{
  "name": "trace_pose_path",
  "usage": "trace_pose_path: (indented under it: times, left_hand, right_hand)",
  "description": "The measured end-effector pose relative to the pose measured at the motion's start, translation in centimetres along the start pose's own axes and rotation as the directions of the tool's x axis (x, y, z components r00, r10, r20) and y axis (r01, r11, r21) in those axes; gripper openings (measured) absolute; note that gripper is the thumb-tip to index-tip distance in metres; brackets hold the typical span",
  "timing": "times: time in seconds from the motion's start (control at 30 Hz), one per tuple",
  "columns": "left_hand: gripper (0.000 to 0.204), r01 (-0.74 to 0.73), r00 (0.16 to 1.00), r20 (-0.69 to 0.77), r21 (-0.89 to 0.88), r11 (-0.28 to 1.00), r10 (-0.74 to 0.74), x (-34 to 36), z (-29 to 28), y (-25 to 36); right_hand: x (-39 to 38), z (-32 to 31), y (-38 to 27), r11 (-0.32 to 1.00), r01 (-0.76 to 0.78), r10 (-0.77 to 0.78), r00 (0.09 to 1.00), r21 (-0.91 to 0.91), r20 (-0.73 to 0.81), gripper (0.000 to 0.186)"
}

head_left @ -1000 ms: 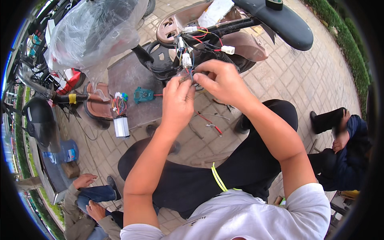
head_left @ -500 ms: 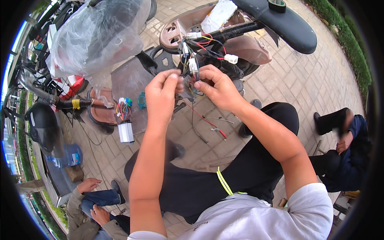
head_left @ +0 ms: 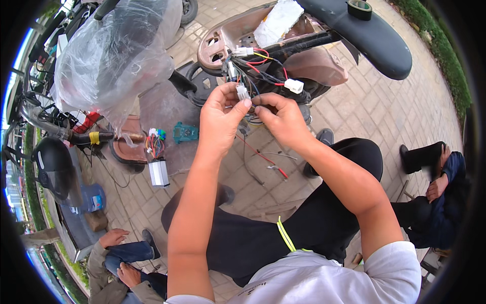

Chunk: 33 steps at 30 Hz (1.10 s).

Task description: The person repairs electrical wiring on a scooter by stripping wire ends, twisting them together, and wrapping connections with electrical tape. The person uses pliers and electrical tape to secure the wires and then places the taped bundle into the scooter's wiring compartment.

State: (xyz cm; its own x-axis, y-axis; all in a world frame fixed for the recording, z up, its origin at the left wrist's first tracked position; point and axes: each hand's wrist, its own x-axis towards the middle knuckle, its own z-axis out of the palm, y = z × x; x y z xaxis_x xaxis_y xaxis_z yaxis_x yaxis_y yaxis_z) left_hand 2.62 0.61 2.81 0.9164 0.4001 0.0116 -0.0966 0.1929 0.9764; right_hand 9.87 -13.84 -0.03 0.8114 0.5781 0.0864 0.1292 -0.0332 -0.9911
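Observation:
My left hand [head_left: 221,114] is closed, its thumb and fingers pinching a white plastic wire connector [head_left: 243,91]. Close beside it my right hand [head_left: 281,117] is closed too, its thumb and forefinger on a thin wire at the connector's lower end; the fingertips partly hide that wire. Both hands work at a wiring harness [head_left: 251,76] hanging from the open brown scooter body [head_left: 215,45]. A second white connector [head_left: 293,86] with red and black leads dangles to the right, and another white connector [head_left: 243,51] lies above.
A silver controller box [head_left: 158,173] with coloured leads lies left, near a teal object [head_left: 185,132]. Loose red cable [head_left: 276,169] trails over the paving. A tape roll [head_left: 360,9] rests on the black seat [head_left: 379,43]. Plastic wrap [head_left: 114,61] covers the front. People sit at both sides.
My left hand has moved right and closed on the white connector. My right hand has shifted slightly down and right. The view has shifted a little, showing more of the teal object.

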Motion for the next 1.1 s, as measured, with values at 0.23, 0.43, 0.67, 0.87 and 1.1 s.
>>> trace_pose_path:
  times: [0.23, 0.43, 0.67, 0.87, 1.1]
  left_hand:
    - [0.036, -0.012, 1.0, -0.013, -0.042, 0.999, 0.011, -0.1, 0.2, -0.2]
    - [0.026, 0.091, 0.994, -0.043, -0.14, 0.986, -0.098, 0.2, 0.6, 0.8]
    - [0.022, 0.157, 0.982, -0.061, -0.269, 0.95, -0.179, 0.4, 0.6, 1.6]
    - [0.021, 0.147, 0.983, -0.075, -0.243, 0.959, -0.17, 0.4, 0.9, 1.5]
    - [0.023, 0.179, 0.983, -0.017, -0.134, 0.975, -0.183, 0.6, 1.3, 1.8]
  right_hand:
    - [-0.8, -0.1, -2.3, 0.981, 0.065, -0.1, 0.977, -0.185, -0.19, 0.022]
    - [-2.1, 1.2, -2.9, 0.943, 0.296, -0.316, 0.939, -0.148, -0.134, 0.027]
    - [-0.9, 1.2, -3.4, 0.994, -0.003, 0.005, 1.0, 0.109, -0.017, 0.023]
    - [-0.6, 1.5, -2.7, 0.929, -0.177, 0.131, 0.979, 0.327, 0.158, 0.02]
    - [-0.8, 2.1, -1.5, 0.996, 0.084, -0.084, 0.996, -0.006, -0.026, 0.02]
